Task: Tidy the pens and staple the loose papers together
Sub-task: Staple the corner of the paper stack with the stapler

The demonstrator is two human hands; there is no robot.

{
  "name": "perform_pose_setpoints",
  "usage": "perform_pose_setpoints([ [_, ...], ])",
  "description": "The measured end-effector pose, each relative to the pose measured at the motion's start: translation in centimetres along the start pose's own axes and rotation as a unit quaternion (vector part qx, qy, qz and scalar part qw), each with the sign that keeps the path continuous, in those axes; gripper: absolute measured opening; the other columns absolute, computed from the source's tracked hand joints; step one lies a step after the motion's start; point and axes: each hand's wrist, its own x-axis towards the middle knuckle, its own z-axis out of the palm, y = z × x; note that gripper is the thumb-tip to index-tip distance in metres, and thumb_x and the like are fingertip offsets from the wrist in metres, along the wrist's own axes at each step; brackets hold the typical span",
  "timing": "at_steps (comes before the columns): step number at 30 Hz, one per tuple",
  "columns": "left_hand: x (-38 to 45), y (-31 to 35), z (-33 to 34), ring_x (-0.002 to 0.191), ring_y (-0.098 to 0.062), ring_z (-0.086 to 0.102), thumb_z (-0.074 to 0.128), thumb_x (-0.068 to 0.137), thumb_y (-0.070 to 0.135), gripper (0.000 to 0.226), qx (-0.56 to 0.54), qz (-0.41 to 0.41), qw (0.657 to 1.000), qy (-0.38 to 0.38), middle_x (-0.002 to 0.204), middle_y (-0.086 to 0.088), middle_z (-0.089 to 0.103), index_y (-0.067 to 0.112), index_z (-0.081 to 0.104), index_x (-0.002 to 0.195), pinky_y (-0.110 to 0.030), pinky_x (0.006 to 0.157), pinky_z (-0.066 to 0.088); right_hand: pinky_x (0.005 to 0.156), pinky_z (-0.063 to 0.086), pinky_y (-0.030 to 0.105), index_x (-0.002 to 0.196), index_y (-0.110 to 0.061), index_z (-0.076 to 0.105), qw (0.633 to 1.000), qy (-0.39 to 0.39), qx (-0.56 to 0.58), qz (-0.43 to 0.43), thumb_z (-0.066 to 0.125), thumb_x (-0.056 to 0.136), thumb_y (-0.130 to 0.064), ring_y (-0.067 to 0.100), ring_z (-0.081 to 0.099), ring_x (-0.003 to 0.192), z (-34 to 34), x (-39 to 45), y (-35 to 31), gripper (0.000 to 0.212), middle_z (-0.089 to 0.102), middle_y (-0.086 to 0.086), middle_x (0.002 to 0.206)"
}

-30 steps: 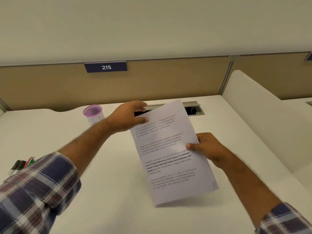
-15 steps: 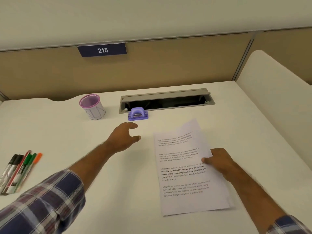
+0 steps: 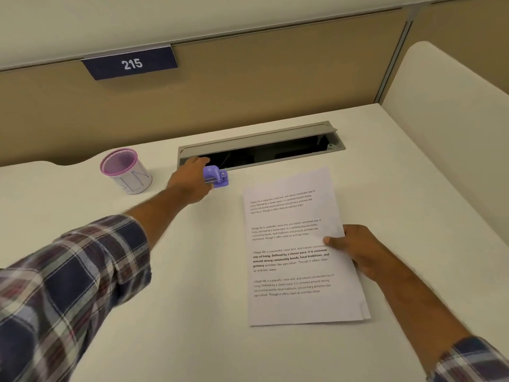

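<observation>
A stack of printed white papers (image 3: 297,244) lies flat on the desk, right of centre. My right hand (image 3: 355,249) rests on the stack's right edge, thumb pressed on the top sheet. A small purple stapler (image 3: 217,176) stands on the desk just in front of the cable slot. My left hand (image 3: 190,180) is stretched out to it, fingers wrapped around its left side. A pink-rimmed mesh pen cup (image 3: 126,170) stands to the left of the stapler. No pens show in this view.
A grey cable slot (image 3: 261,150) with its lid raised is cut into the white desk (image 3: 192,299) behind the stapler. A tan partition with a "215" label (image 3: 132,63) runs along the back. A white divider panel (image 3: 446,128) closes off the right side.
The papers went from held up in both hands to flat on the desk. My left hand let go of them and reached forward onto the stapler. The pens slid out of view.
</observation>
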Motion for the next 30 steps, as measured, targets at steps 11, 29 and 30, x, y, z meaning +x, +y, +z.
perform_pose_setpoints([
  [11,1.4,-0.3,1.3,0.101,-0.028,0.061,0.078,0.078,0.039,0.051,0.027,-0.042,0.999,-0.022,0.118,-0.008,0.063,0.016,0.063,0.121,-0.036,0.085,0.05,0.078,0.059,0.039,0.106,0.0,0.069,0.999,-0.04,0.028,0.019,0.068,0.084,0.0,0.033,0.072,0.093,-1.0,0.5,0.7,0.023,0.075,0.016,0.102],
  [29,-16.1,0.0,4.5,0.062,-0.024,0.048,0.067,0.077,0.019,0.02,-0.254,-0.265,0.925,-0.094,0.064,-0.007,0.052,0.009,0.055,0.063,-0.031,0.06,0.04,0.072,0.062,0.038,0.106,-0.001,0.068,0.997,-0.05,0.054,-0.009,0.068,0.082,-0.001,0.035,0.072,0.092,-0.5,-3.6,2.5,0.025,0.074,0.018,0.103],
  [30,-17.3,0.4,4.8,0.061,-0.023,0.045,0.064,0.077,0.018,0.021,-0.254,-0.266,0.925,-0.093,0.063,-0.007,0.051,0.01,0.052,0.062,-0.029,0.058,0.037,0.073,0.062,0.039,0.106,0.0,0.068,0.997,-0.052,0.05,-0.008,0.068,0.082,-0.001,0.035,0.072,0.093,-0.5,-4.0,2.6,0.025,0.074,0.018,0.103],
])
